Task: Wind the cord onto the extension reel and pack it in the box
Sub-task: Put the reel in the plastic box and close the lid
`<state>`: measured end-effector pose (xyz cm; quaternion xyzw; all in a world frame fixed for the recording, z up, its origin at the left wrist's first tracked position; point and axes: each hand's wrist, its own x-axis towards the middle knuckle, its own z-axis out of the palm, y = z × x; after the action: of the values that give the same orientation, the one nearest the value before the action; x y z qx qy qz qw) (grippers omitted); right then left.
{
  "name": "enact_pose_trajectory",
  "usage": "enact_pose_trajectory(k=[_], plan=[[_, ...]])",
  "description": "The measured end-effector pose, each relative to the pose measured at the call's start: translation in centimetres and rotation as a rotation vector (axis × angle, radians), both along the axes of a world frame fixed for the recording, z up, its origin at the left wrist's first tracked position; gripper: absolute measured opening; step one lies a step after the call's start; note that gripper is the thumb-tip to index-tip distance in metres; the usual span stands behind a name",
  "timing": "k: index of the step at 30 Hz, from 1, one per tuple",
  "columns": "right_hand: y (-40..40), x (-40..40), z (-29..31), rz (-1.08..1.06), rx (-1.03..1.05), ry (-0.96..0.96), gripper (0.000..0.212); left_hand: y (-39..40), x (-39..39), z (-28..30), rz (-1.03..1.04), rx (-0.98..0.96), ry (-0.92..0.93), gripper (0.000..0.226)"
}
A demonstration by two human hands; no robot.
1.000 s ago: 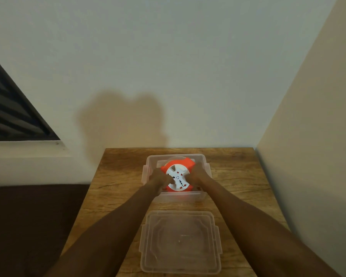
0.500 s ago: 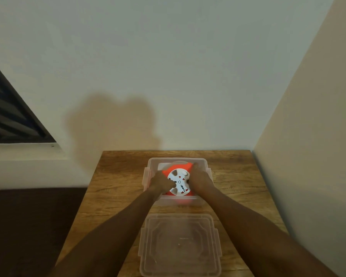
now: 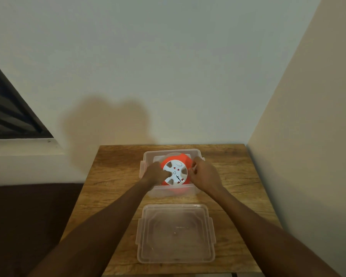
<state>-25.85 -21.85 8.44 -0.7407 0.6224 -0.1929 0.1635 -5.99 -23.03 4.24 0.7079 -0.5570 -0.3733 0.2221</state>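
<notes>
Wooden table [image 3: 112, 176] in pale-walled corner, clear box [image 3: 151, 193], lid [image 3: 175, 258] nearer.

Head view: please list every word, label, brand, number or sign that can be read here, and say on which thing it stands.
No text can be read.
Reel: small red and dark marks on its white face, too small to read.
Lid: a faint moulded mark near its middle, too blurred to read.
Box, table: no text visible.
</notes>
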Motion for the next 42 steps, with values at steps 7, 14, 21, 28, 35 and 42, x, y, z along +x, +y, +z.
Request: enact_pose_trajectory(k=[7,14,21,28,35,42], plan=[[5.4,-3.5,-1.0,-0.070,0.033,-0.223,0.016,7.2,2.7,1.1,0.248,-0.397,-0.132,0.013],[9.2,-6.1,-7.1,-0.206,0.557,-0.097,0.005,14.2,5.1,-3.8,0.293,0.335,0.003,0.034],[7.6,-5.6,-5.1,-0.078,0.646,-0.061,0.002,13.8,6.6,-1.4,0.296,0.390,0.111,0.017],[4.9,-6.0,3.3,-0.065,0.549,-0.467,0.007,11.9,10.8,4.2,0.376,0.218,0.641,0.025],[-0.1,-6.2,5.6,-0.164,0.373,-0.715,0.003,7.5,8.6,8.7,0.353,-0.087,0.683,0.022],[-2.6,-5.5,5.6,-0.351,0.201,-0.839,0.021,4.7,6.1,11.2,0.424,-0.224,0.667,0.028]])
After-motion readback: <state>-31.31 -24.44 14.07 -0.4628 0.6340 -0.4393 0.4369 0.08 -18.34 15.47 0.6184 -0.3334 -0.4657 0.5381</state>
